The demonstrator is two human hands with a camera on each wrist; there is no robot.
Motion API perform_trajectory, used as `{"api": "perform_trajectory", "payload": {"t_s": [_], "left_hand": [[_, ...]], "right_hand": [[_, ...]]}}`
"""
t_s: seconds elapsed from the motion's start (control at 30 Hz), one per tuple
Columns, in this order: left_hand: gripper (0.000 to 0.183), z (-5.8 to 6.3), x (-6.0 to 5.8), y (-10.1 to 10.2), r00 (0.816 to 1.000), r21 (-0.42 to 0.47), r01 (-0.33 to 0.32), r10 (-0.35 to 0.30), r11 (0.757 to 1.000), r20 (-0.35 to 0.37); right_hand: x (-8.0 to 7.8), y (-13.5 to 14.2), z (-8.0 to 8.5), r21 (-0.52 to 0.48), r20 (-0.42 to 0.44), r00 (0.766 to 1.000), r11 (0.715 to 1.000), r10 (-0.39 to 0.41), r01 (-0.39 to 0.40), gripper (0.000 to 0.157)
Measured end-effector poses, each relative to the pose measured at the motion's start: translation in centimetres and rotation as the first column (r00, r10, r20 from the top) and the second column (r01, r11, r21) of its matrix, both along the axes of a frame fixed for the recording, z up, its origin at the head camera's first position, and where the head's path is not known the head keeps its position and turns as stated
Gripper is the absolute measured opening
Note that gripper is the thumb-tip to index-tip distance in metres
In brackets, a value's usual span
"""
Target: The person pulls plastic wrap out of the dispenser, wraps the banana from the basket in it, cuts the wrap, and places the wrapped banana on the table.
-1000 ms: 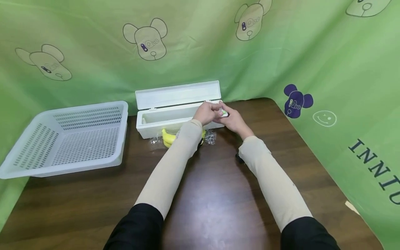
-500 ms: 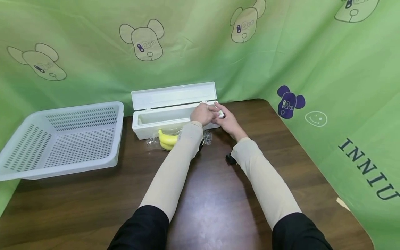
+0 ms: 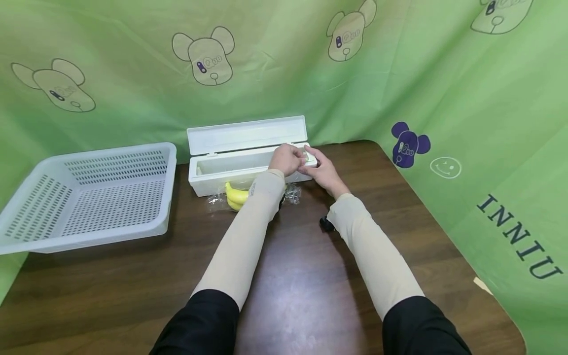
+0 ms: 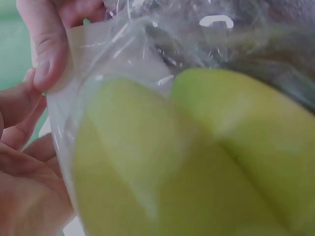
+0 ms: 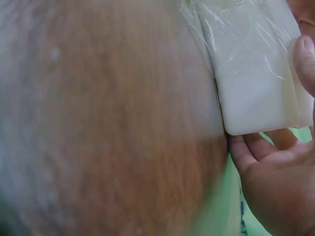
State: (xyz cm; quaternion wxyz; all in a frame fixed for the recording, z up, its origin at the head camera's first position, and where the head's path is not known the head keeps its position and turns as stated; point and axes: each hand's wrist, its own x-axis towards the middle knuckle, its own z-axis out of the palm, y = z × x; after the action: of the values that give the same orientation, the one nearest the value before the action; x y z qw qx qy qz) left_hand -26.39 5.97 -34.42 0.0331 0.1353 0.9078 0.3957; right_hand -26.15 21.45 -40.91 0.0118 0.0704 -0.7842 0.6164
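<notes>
A long white box (image 3: 206, 185) sits with its hinged lid (image 3: 246, 135) raised at the back. My right hand (image 3: 327, 173) grips the box's right end, thumb at the front; the right wrist view shows that white end (image 5: 256, 101) beside the thumb and fingers. My left hand (image 3: 285, 160) has curled fingers at the same end, close to the right fingertips, near a small light-green patch; I cannot tell whether it pinches anything. Yellow bananas (image 3: 235, 196) in clear crinkled plastic (image 3: 217, 202) lie before the box, partly hidden by my left wrist. They fill much of the left wrist view.
A light grey-white perforated basket (image 3: 120, 204) stands left of the box on the dark wooden table (image 3: 288, 276). Green printed cloth (image 3: 275, 74) hangs close behind the box and along the table's right side. A black piece (image 3: 327, 225) shows under my right sleeve.
My left fingers shift slightly at the box's right end and the light-green patch shows differently between the hands. The right hand keeps its grip. The head view has swung slightly right.
</notes>
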Motion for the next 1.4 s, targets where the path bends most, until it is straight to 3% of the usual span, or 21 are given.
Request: {"api": "perform_trajectory", "payload": {"t_s": [0.23,0.63,0.77,0.93,1.1,1.2,1.4], "left_hand": [[0.011,0.2,0.4,-0.2,0.997,-0.179,-0.073,0.067,0.981,-0.039],[0.014,0.4,0.6,-1.7,0.99,-0.212,-0.085,0.057,0.974,-0.131],[0.013,0.2,0.7,-2.7,0.993,-0.188,-0.059,0.039,0.98,-0.109],[0.013,-0.5,0.3,-3.5,0.996,-0.122,0.032,-0.042,0.992,-0.076],[0.014,-1.0,-0.1,-4.0,0.99,-0.093,0.106,-0.114,0.99,-0.078],[0.014,-1.1,-0.1,-4.2,0.989,-0.092,0.118,-0.125,0.989,-0.077],[0.019,-1.1,-0.2,-4.5,0.983,-0.165,0.097,-0.121,0.982,-0.14]], "right_hand": [[0.3,-0.1,-0.1,0.005,-0.002,1.0,1.0,0.018,-0.018,0.07],[0.1,-0.1,0.4,0.018,-0.016,1.0,1.0,-0.006,0.006,0.07],[0.1,-0.1,0.4,0.039,-0.011,1.0,0.999,-0.014,0.014,0.069],[0.0,0.0,0.3,0.049,0.018,1.0,0.999,-0.001,0.0,0.072],[1.1,-0.1,1.7,0.057,0.024,0.999,0.998,0.023,-0.025,0.073],[1.3,-0.3,1.9,0.054,0.018,0.999,0.998,0.028,-0.029,0.072],[0.3,-0.1,0.3,0.051,0.007,1.0,0.999,-0.002,0.001,0.071]]}}
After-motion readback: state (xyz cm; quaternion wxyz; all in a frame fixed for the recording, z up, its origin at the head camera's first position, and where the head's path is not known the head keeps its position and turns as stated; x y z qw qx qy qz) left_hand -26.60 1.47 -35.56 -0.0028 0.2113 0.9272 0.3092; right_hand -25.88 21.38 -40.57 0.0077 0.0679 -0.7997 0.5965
